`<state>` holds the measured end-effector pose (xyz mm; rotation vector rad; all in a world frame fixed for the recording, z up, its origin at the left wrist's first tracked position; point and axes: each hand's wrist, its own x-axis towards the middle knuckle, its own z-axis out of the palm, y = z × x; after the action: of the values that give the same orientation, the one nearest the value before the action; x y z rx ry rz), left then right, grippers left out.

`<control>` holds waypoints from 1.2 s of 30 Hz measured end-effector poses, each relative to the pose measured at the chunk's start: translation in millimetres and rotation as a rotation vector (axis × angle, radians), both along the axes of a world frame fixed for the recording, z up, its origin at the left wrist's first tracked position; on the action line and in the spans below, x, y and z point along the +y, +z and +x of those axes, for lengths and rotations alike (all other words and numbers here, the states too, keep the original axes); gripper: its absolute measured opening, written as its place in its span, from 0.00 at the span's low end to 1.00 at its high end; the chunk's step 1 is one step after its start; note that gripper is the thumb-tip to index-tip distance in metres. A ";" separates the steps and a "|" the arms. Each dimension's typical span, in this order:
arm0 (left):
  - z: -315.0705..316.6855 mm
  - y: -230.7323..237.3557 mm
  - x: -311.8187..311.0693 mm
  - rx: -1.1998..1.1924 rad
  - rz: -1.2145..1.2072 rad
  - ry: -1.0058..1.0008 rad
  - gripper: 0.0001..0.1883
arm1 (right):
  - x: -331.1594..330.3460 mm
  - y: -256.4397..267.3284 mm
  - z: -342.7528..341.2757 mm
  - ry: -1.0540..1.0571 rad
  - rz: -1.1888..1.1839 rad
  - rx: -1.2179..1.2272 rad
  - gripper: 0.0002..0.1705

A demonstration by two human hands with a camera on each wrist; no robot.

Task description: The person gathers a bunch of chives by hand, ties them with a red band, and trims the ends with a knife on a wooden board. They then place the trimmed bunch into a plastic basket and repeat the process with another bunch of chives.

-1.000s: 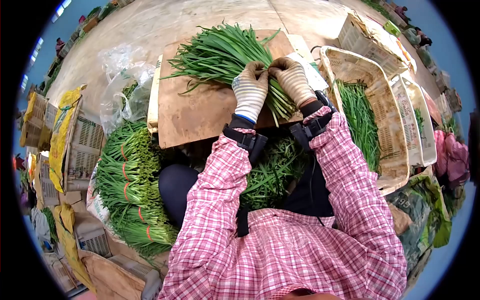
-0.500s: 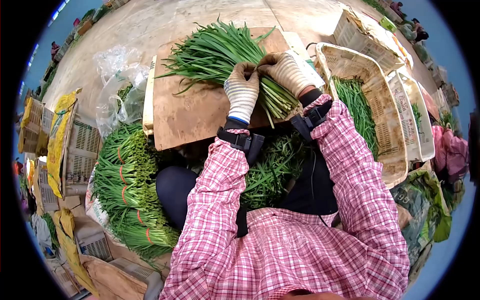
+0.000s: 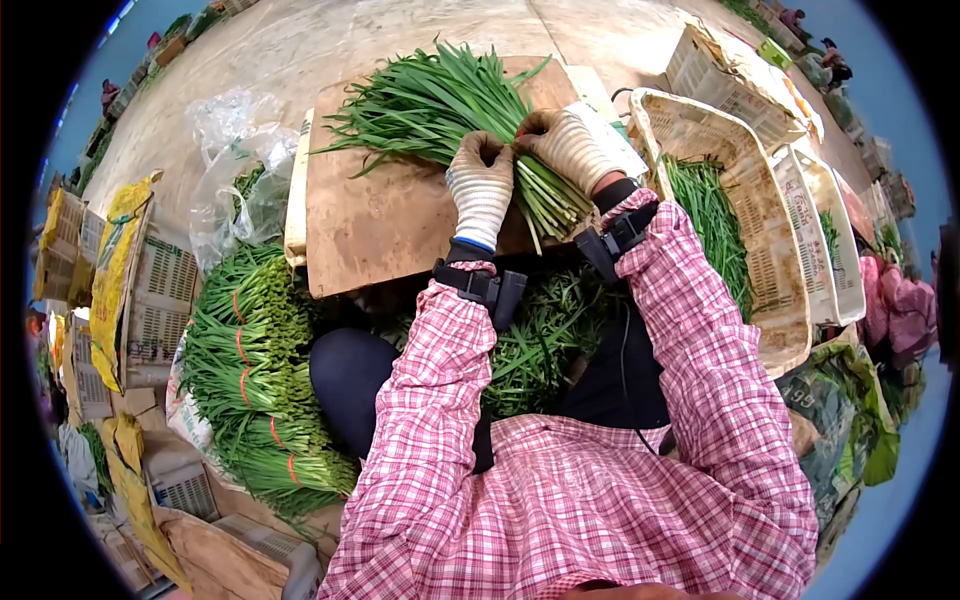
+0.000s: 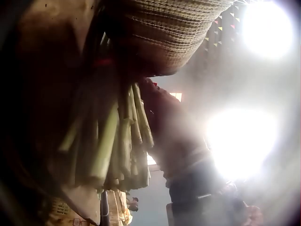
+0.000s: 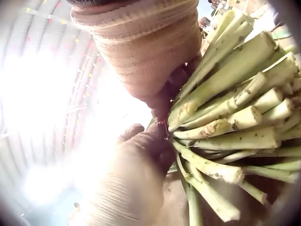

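A big bunch of garlic chives (image 3: 435, 105) lies across a brown wooden board (image 3: 370, 235), leaves to the far left and cut stems towards me on the right. Both hands wear striped knit gloves with brown, soiled fingers. My left hand (image 3: 482, 185) and right hand (image 3: 570, 148) meet over the bunch where leaves turn to stems, thumbs and fingers curled together. At their fingertips a thin red tie (image 5: 164, 123) shows in the right wrist view, pinched between them against the pale stems (image 5: 235, 127). The fingers hide most of the tie.
Finished bunches with red ties (image 3: 255, 370) are stacked to my left, beside a clear plastic bag (image 3: 225, 215). A cream plastic crate (image 3: 785, 290) holding loose chives (image 3: 710, 225) stands right of the board. More greens (image 3: 550, 345) lie between my legs.
Both hands stay together at the bunch with only slight shifts. Over the second they moved a little to the left in view with the board, as the head turned slightly.
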<state>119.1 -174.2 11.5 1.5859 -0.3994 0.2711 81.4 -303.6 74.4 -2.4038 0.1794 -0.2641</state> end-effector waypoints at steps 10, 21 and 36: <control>2.1 17.6 5.9 -0.158 0.397 0.135 0.05 | 19.2 -9.9 -2.7 -0.255 -0.135 -0.150 0.09; 20.7 56.7 17.8 -0.401 0.823 -0.066 0.05 | 18.8 -32.0 -26.6 -0.094 -0.050 -0.502 0.05; 52.4 71.2 6.9 0.509 0.456 -0.612 0.15 | 14.8 -30.3 -24.3 -0.104 0.099 -0.253 0.10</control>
<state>171.5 -167.3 82.8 1.8100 -0.5442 -0.7250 57.0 -288.8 44.1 -2.2424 0.1966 -0.5894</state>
